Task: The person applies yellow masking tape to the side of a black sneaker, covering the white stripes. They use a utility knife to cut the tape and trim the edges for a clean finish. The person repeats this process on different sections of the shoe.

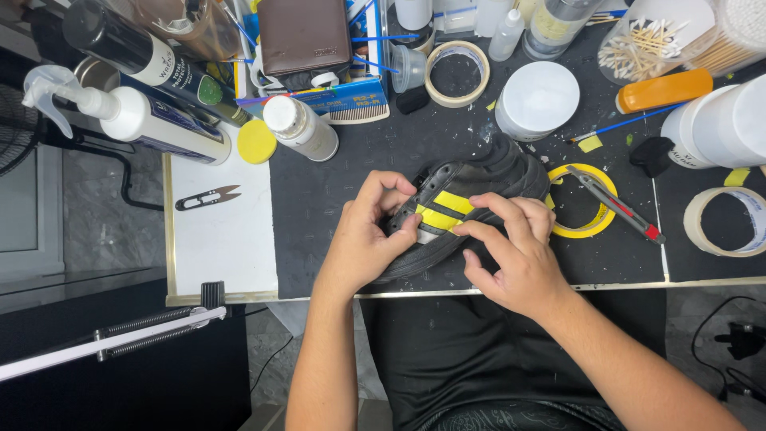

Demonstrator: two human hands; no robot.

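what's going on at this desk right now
A person is working on a black shoe lying on its side on a dark mat. The left hand steadies it while the right hand presses yellow tape strips along its side stripes. A roll of yellow tape and a utility knife lie just beside the shoe, with bottles, jars and more tape rolls crowding the bench.

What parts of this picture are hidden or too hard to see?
Head view only:
- Black shoe: the near side and sole are covered by the left hand and right hand.
- Cotton swab jar: cut off by the top edge.
- White tub: cut off by the right edge.
- Pressing or peeling the yellow stripes: cannot tell.
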